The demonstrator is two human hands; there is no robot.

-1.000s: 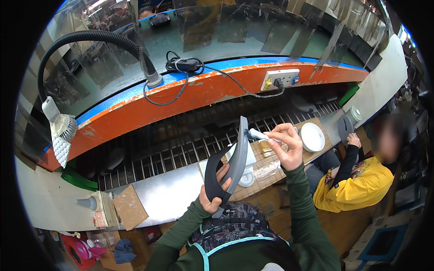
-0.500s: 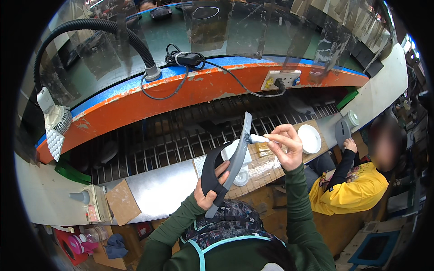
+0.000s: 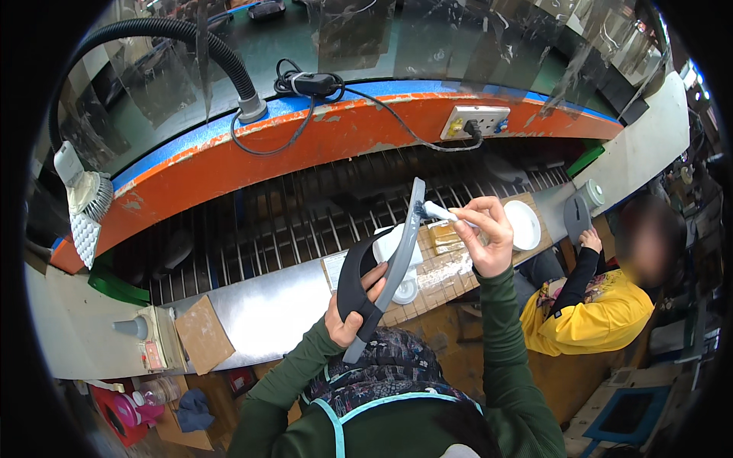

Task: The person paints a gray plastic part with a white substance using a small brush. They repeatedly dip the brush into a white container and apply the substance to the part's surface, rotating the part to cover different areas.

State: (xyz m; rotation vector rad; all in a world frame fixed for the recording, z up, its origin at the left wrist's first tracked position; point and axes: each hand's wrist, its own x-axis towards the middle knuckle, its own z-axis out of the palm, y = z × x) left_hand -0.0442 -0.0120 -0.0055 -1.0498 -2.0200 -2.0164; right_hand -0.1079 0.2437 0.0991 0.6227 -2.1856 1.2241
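My left hand (image 3: 345, 319) is closed round a slide sandal (image 3: 399, 273), its fingers passing inside the black strap (image 3: 350, 276). The sandal stands almost on edge, so its grey sole shows as a thin curved band. Between the thumb and fingers of my right hand (image 3: 490, 238) is a small white-handled brush (image 3: 437, 211). Its dark bristle end touches the sole near the upper end, where a wet-looking patch shows. To the right of that hand sits a white bowl (image 3: 527, 227).
Below the orange beam (image 3: 305, 169) run metal rack bars (image 3: 275, 240). A yellowish block (image 3: 446, 237) and a small round lid (image 3: 405, 292) lie behind the sandal. A cardboard piece (image 3: 205, 334) rests at left. On the right, a person in yellow (image 3: 592, 314) holds a grey sole (image 3: 576, 220).
The view has shifted slightly, so the beam and lamp sit a little higher and further left. The brush stays against the sole, its handle tilted slightly more downward.
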